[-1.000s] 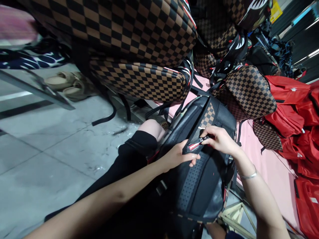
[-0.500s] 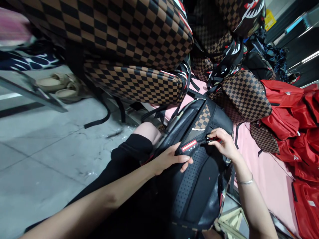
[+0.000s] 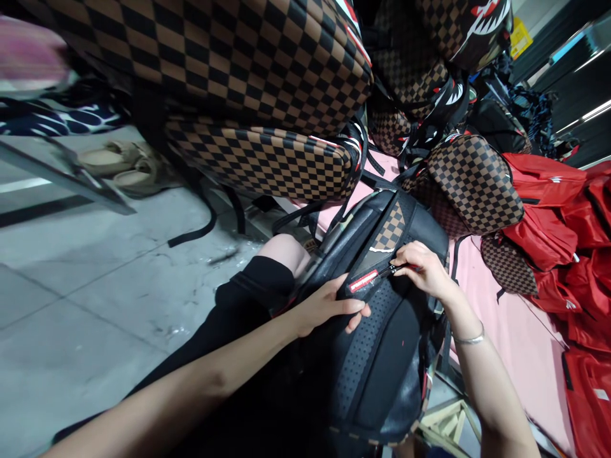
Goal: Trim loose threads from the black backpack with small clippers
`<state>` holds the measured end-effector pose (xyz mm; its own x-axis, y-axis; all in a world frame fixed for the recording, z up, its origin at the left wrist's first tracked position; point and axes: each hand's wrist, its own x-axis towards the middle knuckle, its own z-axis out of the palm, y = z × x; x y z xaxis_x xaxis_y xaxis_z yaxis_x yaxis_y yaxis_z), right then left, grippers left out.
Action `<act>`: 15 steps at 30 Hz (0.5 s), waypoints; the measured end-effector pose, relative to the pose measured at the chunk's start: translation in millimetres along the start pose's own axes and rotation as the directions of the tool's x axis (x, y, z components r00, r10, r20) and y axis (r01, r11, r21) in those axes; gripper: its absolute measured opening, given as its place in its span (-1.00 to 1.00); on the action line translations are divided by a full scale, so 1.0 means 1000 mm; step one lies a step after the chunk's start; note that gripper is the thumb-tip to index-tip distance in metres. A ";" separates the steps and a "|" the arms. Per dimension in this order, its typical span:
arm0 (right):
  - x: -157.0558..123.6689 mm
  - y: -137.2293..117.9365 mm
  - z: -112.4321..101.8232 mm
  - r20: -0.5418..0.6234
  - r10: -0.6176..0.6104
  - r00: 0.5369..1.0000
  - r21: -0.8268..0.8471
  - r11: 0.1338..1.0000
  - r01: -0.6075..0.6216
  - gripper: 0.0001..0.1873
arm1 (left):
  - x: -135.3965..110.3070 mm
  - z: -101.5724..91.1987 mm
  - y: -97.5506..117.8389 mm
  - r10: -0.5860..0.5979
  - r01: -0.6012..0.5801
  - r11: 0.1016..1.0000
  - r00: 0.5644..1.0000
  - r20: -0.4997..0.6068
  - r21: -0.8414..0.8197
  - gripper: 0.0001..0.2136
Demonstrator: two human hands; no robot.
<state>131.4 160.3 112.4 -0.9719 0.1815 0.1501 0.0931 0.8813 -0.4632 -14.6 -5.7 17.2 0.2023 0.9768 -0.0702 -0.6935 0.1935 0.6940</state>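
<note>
A black backpack (image 3: 396,356) lies across my lap with its padded back panel up. My left hand (image 3: 337,305) pinches the edge of its shoulder strap (image 3: 389,232), thumb on top, beside a red label (image 3: 363,281). This strap also carries a brown-and-black checkered patch. My right hand (image 3: 422,270) is closed on a small dark tool with thin tips, which looks like thread snips (image 3: 393,268). Its tips meet the strap just right of the label. Fingers cover most of the tool's handle.
Checkered backpacks (image 3: 258,159) crowd the area in front of me, their loose straps hanging down. Red bags (image 3: 548,210) are heaped at the right on a pink surface (image 3: 496,331). Beige slippers (image 3: 128,165) rest on the grey floor at the left, near a metal leg (image 3: 86,184).
My right hand has shifted slightly left and up, bringing the tool's tips closer to the label. My left hand keeps its hold on the strap.
</note>
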 end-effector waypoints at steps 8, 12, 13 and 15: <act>0.001 -0.006 0.001 0.048 -0.001 0.999 -0.005 1.000 0.001 -0.82 | 0.002 -0.003 -0.005 -0.007 0.007 0.998 1.000 0.004 0.065 -0.68; 0.006 -0.012 0.003 0.109 -0.011 0.994 -0.027 1.000 0.014 -0.78 | 0.003 -0.003 -0.005 0.007 -0.008 0.996 1.000 0.012 0.085 -0.68; 0.007 -0.013 0.003 0.122 -0.009 0.993 -0.031 0.999 0.013 -0.76 | 0.003 -0.003 -0.005 0.008 -0.010 0.996 1.000 0.015 0.084 -0.68; 0.008 -0.016 0.005 0.139 -0.004 0.990 -0.041 0.999 0.010 -0.74 | 0.003 -0.002 -0.005 0.010 -0.011 0.996 1.000 0.020 0.085 -0.67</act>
<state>121.1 145.4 116.8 -0.9929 0.1157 0.0285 0.0926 0.9002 -0.4256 -12.2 -3.3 12.0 0.2093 0.9766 -0.0491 -0.6342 0.1738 0.7533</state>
